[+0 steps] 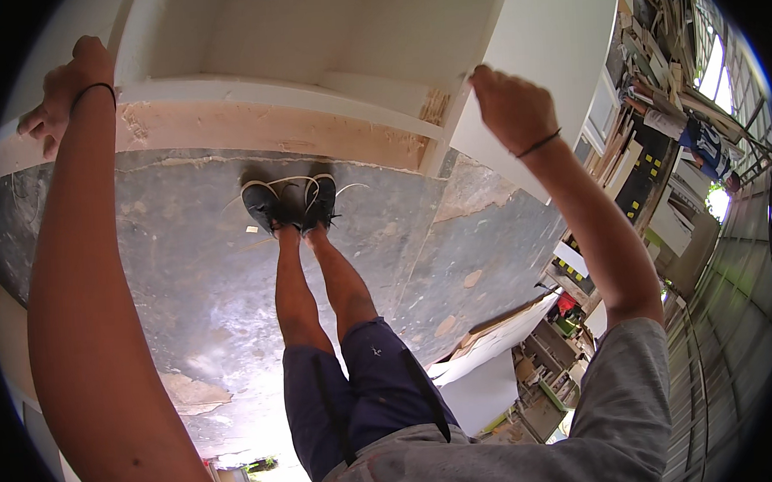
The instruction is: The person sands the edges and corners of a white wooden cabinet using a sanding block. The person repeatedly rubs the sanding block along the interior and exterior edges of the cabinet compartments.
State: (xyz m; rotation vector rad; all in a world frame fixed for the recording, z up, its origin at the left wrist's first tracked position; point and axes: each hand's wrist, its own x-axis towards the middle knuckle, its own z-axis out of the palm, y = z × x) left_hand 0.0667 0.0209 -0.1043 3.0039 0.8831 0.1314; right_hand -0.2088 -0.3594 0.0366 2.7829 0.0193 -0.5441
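In front of me stands a large white cabinet (377, 35) with open compartments and a pale wooden base strip (286, 129). At the upper left, my left hand (73, 87) is by the cabinet's left upright. Its fingers are bent but apart, and I see nothing in them; whether they touch the panel I cannot tell. My right hand (514, 106) is closed in a pinch by the front edge of the right white side panel (546, 53). Something tiny may be at its fingertips, too small to name. A dark band circles each wrist.
My dark shoes (289, 202) stand on the worn grey floor (204, 214), close to the base strip. A thin pale strip (349, 188) lies near them. White boards (487, 387) and stacked wood (654, 66) are on the right. Another person (700, 141) is at the far right.
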